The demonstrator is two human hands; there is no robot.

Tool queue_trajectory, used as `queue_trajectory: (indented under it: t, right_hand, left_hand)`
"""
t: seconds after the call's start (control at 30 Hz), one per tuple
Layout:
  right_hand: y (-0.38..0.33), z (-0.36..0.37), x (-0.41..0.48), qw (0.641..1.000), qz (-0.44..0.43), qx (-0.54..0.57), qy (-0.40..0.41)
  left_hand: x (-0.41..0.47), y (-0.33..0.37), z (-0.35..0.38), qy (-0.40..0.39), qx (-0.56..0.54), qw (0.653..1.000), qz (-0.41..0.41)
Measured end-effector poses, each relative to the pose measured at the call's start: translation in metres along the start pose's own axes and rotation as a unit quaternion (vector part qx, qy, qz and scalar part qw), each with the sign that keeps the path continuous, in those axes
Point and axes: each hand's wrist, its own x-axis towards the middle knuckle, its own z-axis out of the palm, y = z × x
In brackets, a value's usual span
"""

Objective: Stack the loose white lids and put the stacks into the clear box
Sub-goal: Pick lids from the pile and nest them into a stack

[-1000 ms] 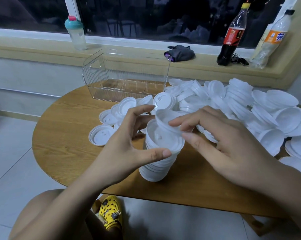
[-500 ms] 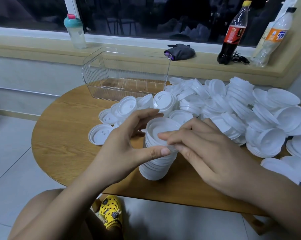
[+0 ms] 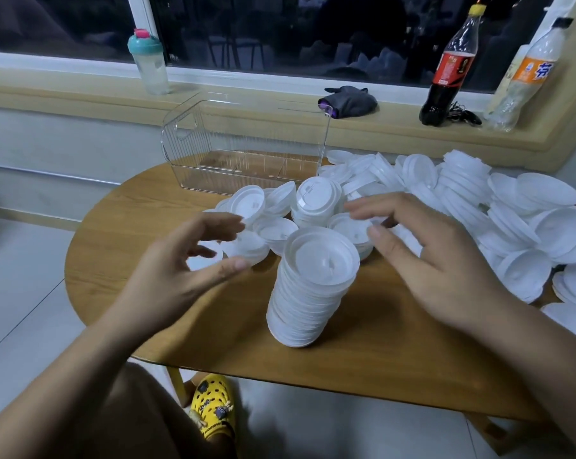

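- On the table (image 3: 121, 226), the lid stack (image 3: 310, 293) stands free between left hand (image 3: 177, 279) and right hand (image 3: 445, 263), fingers spread, gripping nothing
- A careless brush could topple this tall stack; the clear box (image 3: 247, 150) waits behind

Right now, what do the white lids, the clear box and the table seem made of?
White lids: probably thin moulded plastic, fairly matte; thin rims and pressed ridges. Clear box: rigid transparent plastic, perhaps acrylic; ribbed see-through walls, bright edges. Table: wood grain under a smooth finish; solid wood or laminate, I cannot tell.
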Motion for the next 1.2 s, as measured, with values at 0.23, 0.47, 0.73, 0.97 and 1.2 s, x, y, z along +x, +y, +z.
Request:
queue_trajectory:
  t: [0.23,0.47,0.73,0.97,1.2]
  right_hand:
    - [0.065,0.019,0.023,0.978,0.05,-0.171,-0.112]
    - [0.09,0.039,0.021,0.967,0.014,-0.215,-0.139]
    - [0.085,0.032,0.016,0.977,0.018,-0.196,-0.083]
    - [0.035,-0.002,0.016,0.994,0.099,-0.036,0.0]
    - [-0.016,-0.028,0.01,0.995,0.066,0.033,0.06]
  left_hand:
    - [0.005,-0.059,-0.027,-0.008,0.211,0.975,-0.073]
    - [0.004,-0.086,-0.022,-0.021,0.241,0.963,-0.122]
    - [0.007,-0.074,-0.025,-0.013,0.216,0.968,-0.124]
    - [0.01,-0.008,-0.026,0.024,0.141,0.987,-0.067]
    - [0.012,0.069,-0.011,0.001,0.043,0.999,0.026]
